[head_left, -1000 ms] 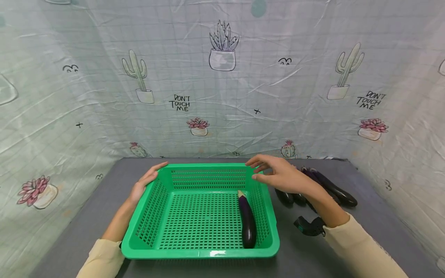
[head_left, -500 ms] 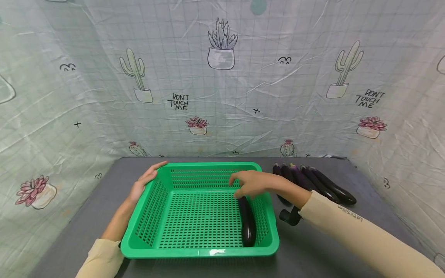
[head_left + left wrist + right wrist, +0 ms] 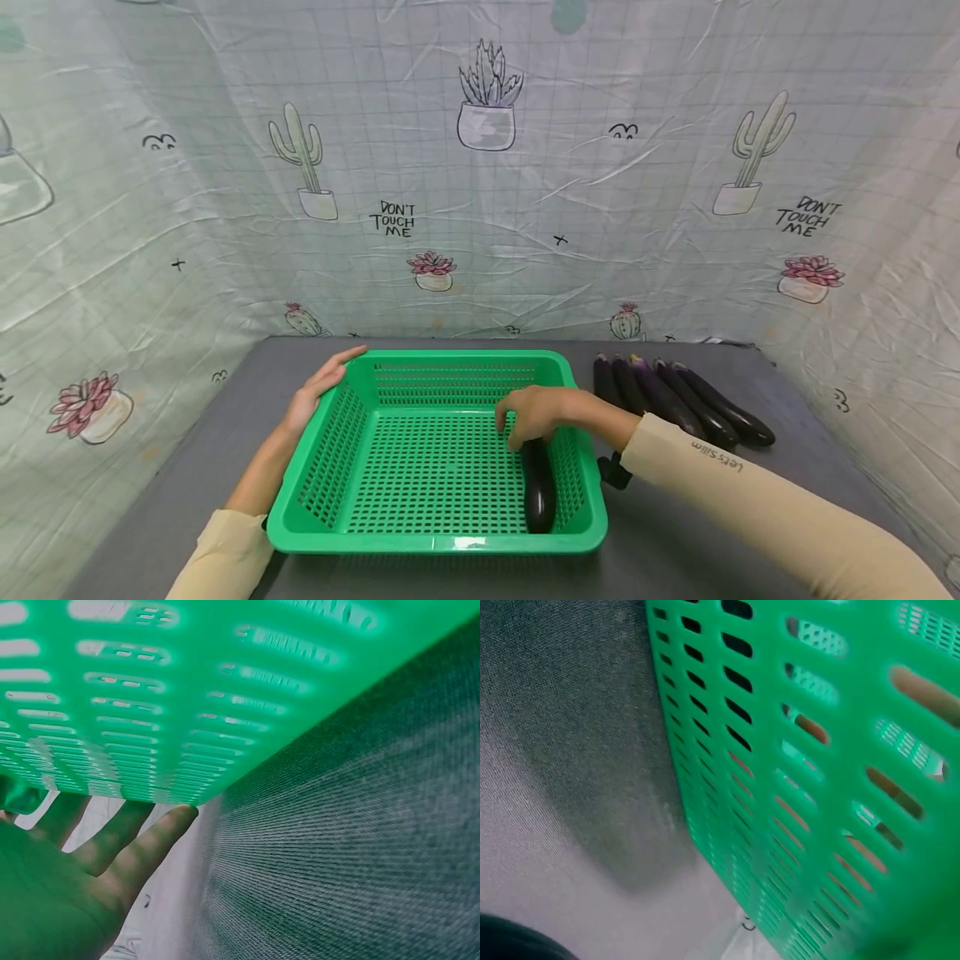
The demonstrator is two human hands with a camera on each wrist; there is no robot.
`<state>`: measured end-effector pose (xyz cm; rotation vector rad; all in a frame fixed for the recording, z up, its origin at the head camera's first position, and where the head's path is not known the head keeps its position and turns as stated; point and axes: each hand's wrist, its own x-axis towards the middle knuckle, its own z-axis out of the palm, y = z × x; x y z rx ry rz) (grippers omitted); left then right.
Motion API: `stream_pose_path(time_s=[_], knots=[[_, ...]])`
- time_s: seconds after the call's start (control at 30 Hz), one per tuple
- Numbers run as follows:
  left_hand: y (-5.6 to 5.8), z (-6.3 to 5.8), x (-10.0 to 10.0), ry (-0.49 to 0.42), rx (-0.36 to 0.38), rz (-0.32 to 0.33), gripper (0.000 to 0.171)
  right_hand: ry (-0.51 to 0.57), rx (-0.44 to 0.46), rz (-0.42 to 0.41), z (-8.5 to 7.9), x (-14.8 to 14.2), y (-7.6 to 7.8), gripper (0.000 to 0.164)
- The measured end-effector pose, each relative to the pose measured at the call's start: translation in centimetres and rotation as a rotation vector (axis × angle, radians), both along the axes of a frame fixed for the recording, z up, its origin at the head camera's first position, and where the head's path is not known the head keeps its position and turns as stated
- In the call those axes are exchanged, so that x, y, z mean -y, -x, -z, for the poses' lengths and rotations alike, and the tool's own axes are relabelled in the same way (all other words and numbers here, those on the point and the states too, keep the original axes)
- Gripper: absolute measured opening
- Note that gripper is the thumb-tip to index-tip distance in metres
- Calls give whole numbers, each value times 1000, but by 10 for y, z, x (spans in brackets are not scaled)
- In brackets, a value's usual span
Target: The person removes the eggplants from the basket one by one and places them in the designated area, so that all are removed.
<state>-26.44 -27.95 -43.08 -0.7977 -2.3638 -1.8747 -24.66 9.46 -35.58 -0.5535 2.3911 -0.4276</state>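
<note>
A green slotted plastic basket (image 3: 465,542) stands on the grey table. My left hand (image 3: 307,400) lies along its left rim. In the left wrist view, straight, spread fingers (image 3: 142,851) touch the outside of the basket's wall. One dark purple eggplant (image 3: 539,496) lies lengthwise inside, by the right wall. My right hand (image 3: 532,412) is over the eggplant's far end with bent fingers, hiding the stem. Whether it grips the eggplant cannot be seen. The right wrist view shows parts of the hand through the basket's slots.
Several more eggplants (image 3: 720,404) lie side by side on the table (image 3: 675,517), to the right of the basket. Behind and at both sides hangs a pale sheet (image 3: 637,250) printed with potted cacti.
My right hand has moved left from above the basket's right rim, then down over the far end of the eggplant. My left hand has stayed at the left rim.
</note>
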Motion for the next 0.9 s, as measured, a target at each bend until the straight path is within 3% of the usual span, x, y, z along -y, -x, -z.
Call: stream_pose_path(time_s=[0.5, 0.9], knots=[[2, 2, 0, -4, 5, 0, 50, -84, -65, -57, 12, 6, -2, 50], [1, 2, 1, 11, 8, -8, 51, 86, -44, -75, 9, 0, -3, 62]])
